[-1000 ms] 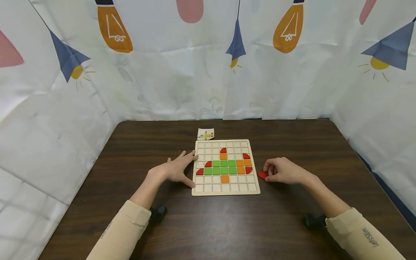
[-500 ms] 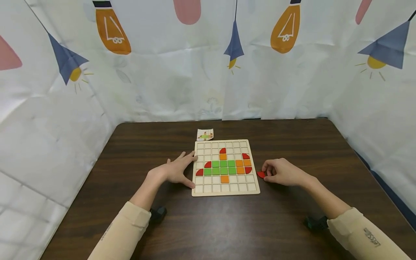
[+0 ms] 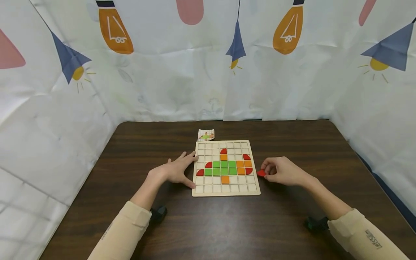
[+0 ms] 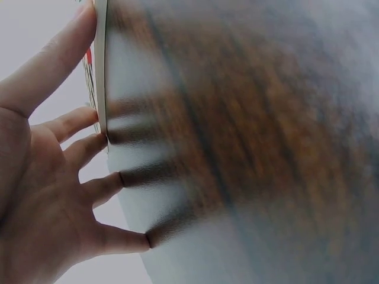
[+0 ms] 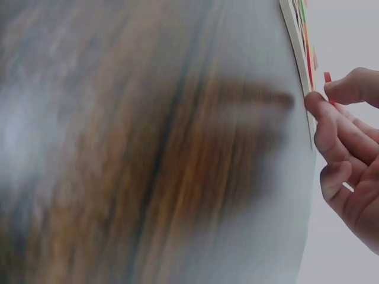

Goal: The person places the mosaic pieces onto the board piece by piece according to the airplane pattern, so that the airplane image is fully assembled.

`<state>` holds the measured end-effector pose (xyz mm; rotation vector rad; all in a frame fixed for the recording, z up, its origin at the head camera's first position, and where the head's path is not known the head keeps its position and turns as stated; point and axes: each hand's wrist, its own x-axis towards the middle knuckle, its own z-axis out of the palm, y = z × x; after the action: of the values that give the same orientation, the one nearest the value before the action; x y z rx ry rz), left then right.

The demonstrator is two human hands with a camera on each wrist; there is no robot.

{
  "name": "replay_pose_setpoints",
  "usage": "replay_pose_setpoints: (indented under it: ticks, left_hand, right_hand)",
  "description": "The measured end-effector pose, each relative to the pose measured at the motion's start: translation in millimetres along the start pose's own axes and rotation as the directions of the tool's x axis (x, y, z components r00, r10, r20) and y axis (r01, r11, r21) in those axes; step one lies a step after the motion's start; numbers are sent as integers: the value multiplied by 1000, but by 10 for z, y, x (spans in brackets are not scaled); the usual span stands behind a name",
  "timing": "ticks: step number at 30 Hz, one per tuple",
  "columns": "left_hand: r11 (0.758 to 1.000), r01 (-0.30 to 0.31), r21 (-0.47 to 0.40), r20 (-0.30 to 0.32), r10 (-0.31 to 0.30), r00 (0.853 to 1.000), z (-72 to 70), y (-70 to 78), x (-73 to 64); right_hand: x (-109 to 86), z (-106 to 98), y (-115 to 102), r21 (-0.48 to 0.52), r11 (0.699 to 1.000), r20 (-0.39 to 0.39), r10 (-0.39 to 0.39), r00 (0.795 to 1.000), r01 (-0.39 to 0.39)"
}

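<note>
A pale wooden grid board (image 3: 211,188) lies on the dark table, with green and orange squares and red quarter-round pieces set in its cells. My left hand (image 3: 177,169) is spread at the board's left edge, thumb and fingertips touching the rim; the left wrist view shows the same hand (image 4: 59,189) with fingers apart on the tabletop. Just off the board's right edge, my right hand (image 3: 282,171) pinches a red quarter-round piece (image 3: 261,173) between thumb and fingers. In the right wrist view a sliver of that red piece (image 5: 327,77) shows beside the thumb.
A small printed card (image 3: 206,135) with a coloured grid pattern lies behind the board's far left corner. The brown table (image 3: 221,227) ends at a white patterned curtain (image 3: 169,86). Dark devices are strapped at both wrists.
The red piece in my right hand has shifted very slightly and appears a little higher. The left hand and the pieces on the board stay as they were.
</note>
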<state>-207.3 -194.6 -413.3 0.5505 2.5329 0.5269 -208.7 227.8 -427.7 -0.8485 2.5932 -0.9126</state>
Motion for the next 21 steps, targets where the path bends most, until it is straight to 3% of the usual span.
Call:
replay_pose_setpoints:
  ticks: [10, 21]
  left_hand:
    - [1000, 4, -7, -1, -4, 1000, -9, 15, -11]
    - [1000, 9, 6, 1, -9, 1000, 3, 17, -2]
  right_hand:
    - [82, 133, -93, 138, 990, -32, -33, 999, 37]
    - [149, 208, -183, 163, 987, -1, -10, 1000, 11]
